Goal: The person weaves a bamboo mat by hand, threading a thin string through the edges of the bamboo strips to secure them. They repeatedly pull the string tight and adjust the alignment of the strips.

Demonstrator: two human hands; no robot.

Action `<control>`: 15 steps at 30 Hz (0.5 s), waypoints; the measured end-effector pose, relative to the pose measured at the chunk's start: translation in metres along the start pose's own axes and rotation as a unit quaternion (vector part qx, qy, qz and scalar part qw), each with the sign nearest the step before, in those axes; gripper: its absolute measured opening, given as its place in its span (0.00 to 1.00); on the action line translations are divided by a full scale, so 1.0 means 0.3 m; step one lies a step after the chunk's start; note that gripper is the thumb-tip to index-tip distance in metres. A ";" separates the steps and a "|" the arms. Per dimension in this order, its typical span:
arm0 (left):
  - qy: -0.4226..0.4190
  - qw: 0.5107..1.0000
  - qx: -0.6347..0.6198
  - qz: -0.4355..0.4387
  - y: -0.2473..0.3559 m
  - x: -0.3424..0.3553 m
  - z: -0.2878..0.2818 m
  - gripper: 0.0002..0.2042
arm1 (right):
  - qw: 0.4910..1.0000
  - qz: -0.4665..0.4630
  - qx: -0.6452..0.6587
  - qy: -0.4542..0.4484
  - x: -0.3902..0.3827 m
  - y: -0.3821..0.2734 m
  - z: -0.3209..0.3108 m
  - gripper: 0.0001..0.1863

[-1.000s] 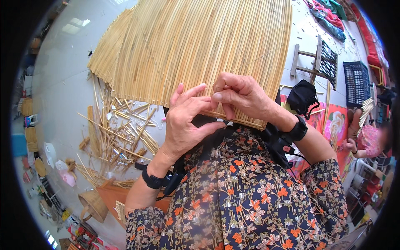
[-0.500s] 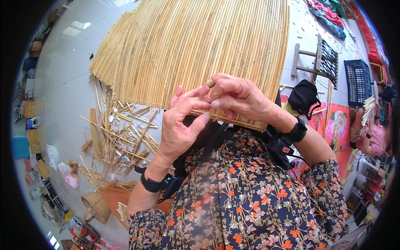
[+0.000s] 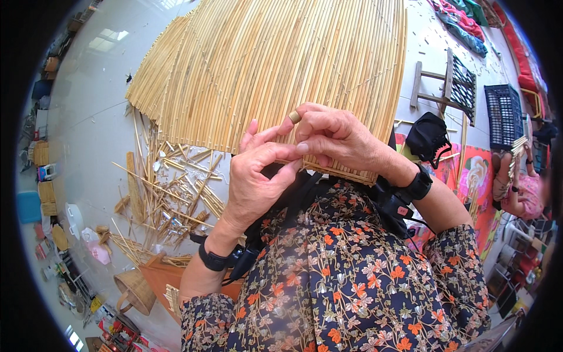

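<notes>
Offcuts of reed [image 3: 170,193] lie scattered on the pale floor [image 3: 88,129], well to the left of my left hand [image 3: 258,182] and below the mat's left edge. A small woven basket [image 3: 136,288] sits further down, near my left elbow.

Left hand, as I see it: raised in front of my chest, fingers curled, thumb and forefinger pinched narrow against the lower edge of the reed mat [image 3: 275,64]. A black wrist strap [image 3: 214,259] circles that wrist.

The reed mat spreads upward and away from both hands, its near edge resting just above my floral-sleeved lap and touching both sets of fingertips.

Right hand [image 3: 337,138]: just beside the left one, touching it at the fingertips, fingers bent and closed on the same mat edge. Whether it grips a single reed or several I cannot tell. A black band [image 3: 419,185] sits on that wrist.

Right of the right hand, a black bag [image 3: 431,135] lies on the floor, then a wooden stool [image 3: 446,85] and a dark plastic crate [image 3: 504,114], well apart.
</notes>
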State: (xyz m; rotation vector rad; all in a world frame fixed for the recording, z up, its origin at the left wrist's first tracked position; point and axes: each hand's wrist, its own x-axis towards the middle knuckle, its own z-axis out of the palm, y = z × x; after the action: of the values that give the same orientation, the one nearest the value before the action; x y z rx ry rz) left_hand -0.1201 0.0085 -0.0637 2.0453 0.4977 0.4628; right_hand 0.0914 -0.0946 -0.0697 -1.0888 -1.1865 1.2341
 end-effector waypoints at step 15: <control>0.021 0.999 -0.036 0.003 -0.013 0.007 -0.003 0.06 | 0.999 0.006 0.024 0.025 -0.017 0.015 -0.008 0.08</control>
State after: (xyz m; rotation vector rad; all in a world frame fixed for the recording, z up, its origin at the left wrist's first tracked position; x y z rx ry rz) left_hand -0.1195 0.0120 -0.0662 1.9724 0.4940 0.5195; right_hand 0.0934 -0.0993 -0.0745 -1.0869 -1.1084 1.2326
